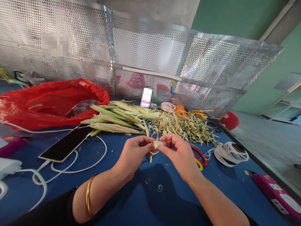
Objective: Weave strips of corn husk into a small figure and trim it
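Note:
My left hand (135,153) and my right hand (178,153) meet over the middle of the table. Between their thumbs and fingertips they pinch a small pale piece of corn husk (157,144), seemingly folded. Just beyond the hands lies a heap of long pale-green corn husks (122,117). To its right is a pile of small, greenish-yellow tied or twisted pieces (188,125). Scissors with red and yellow handles (201,155) lie partly hidden behind my right hand. A roll of white ribbon (231,153) stands farther right.
At left are a red plastic bag (54,102), a black-screened phone (67,144) and looping white cables (70,171). Behind stands a perforated metal screen (150,47), with a lit phone (146,98) and tape roll (167,107) before it. A purple power strip (276,193) sits at right.

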Demonstrator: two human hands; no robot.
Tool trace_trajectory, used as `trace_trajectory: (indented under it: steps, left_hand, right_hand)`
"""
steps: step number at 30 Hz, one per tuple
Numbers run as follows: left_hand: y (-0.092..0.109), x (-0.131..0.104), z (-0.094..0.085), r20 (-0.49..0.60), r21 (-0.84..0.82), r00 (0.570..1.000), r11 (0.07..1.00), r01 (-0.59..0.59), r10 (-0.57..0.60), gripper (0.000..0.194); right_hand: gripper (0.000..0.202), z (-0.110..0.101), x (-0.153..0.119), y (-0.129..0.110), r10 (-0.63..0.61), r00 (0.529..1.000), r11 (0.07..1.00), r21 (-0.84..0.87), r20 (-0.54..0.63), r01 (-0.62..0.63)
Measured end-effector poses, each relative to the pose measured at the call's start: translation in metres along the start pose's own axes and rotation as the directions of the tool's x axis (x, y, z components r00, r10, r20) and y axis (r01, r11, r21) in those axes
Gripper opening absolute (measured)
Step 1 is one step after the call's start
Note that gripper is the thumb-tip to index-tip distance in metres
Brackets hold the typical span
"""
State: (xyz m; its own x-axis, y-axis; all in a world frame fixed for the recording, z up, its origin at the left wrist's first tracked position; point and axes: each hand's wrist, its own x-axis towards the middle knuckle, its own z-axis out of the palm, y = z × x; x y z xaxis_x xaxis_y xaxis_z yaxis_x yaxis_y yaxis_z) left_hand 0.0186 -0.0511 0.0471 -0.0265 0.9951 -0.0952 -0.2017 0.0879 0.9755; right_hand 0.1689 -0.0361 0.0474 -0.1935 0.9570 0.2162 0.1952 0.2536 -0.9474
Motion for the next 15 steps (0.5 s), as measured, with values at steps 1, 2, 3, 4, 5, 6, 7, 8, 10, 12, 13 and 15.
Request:
trace_trajectory:
  steps: [1, 2, 3, 4, 5, 6, 7, 8, 10, 12, 13, 15]
  left_hand:
    - [0.0003, 0.0004, 0.0002, 0.003, -0.008, 1.000, 1.000, -0.002, 0.002, 0.015]
    - [0.0006, 0.0006, 0.0003, 0.000, -0.013, 1.000, 1.000, -0.005, 0.005, 0.014]
    - [0.0007, 0.0007, 0.0003, -0.006, -0.016, 1.000, 1.000, -0.007, 0.007, 0.014]
    - [0.0006, 0.0007, 0.0003, -0.014, -0.015, 1.000, 1.000, -0.009, 0.008, 0.013]
    - [0.0005, 0.0006, 0.0003, -0.022, -0.009, 1.000, 1.000, -0.008, 0.008, 0.015]
    - [0.0003, 0.0004, 0.0002, -0.032, 0.003, 0.999, 1.000, -0.009, 0.009, 0.018]
    - [0.0000, 0.0001, 0.0001, -0.039, 0.019, 0.999, 1.000, -0.009, 0.010, 0.021]
    - [-0.0003, -0.0001, 0.0000, -0.048, 0.040, 0.999, 0.999, -0.013, 0.015, 0.023]
    - [-0.0009, -0.0004, -0.0003, -0.046, 0.086, 0.998, 0.996, -0.039, 0.043, 0.021]
    - [-0.0016, -0.0004, -0.0009, -0.008, 0.124, 0.997, 0.990, -0.074, 0.075, 0.022]
    - [-0.0019, -0.0004, -0.0013, 0.020, 0.137, 0.996, 0.987, -0.086, 0.084, 0.024]
    - [-0.0022, -0.0005, -0.0019, 0.068, 0.156, 0.995, 0.984, -0.087, 0.077, 0.025]
  right_hand:
    - [0.016, -0.0006, 0.0003, 0.0004, 0.011, 1.000, 0.999, 0.041, 0.029, -0.012]
    - [0.016, -0.0011, 0.0005, 0.0010, 0.016, 0.998, 0.998, 0.065, 0.052, -0.020]
    - [0.014, -0.0014, 0.0006, 0.0016, 0.019, 0.998, 0.997, 0.069, 0.065, -0.023]
    - [0.012, -0.0015, 0.0006, 0.0022, 0.019, 0.998, 0.998, 0.054, 0.064, -0.022]
    - [0.010, -0.0014, 0.0005, 0.0028, 0.015, 0.999, 1.000, 0.024, 0.048, -0.017]
    - [0.009, -0.0011, 0.0002, 0.0032, 0.008, 1.000, 1.000, -0.010, 0.023, -0.007]
    - [0.009, -0.0007, -0.0002, 0.0033, -0.004, 1.000, 0.999, -0.044, -0.009, 0.003]
    - [0.009, -0.0002, -0.0007, 0.0030, -0.017, 0.999, 0.997, -0.075, -0.042, 0.014]
    - [0.011, 0.0008, -0.0018, 0.0017, -0.035, 0.996, 0.993, -0.118, -0.079, 0.026]
    - [0.012, 0.0014, -0.0030, 0.0000, -0.027, 0.996, 0.991, -0.133, -0.081, 0.016]
    - [0.011, 0.0016, -0.0035, -0.0006, -0.011, 0.997, 0.992, -0.127, -0.070, 0.002]
    - [0.010, 0.0016, -0.0040, -0.0010, 0.030, 0.999, 0.996, -0.087, -0.040, -0.033]
